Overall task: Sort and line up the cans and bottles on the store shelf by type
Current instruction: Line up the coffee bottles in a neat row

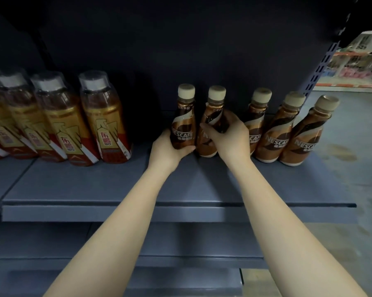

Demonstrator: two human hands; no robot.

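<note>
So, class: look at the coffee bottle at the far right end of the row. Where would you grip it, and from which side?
Grip the far-right coffee bottle round its labelled body, below the narrower neck, coming from the front, probably slightly from the right. That side is open shelf, while another coffee bottle stands close on its left, leaving fingers little room there. It stands upright, so a side wrap suits it.

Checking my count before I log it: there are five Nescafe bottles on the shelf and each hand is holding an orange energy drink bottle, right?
Not quite. The head view shows the left hand and right hand each holding a Nescafe bottle; the count of five is right.
</note>
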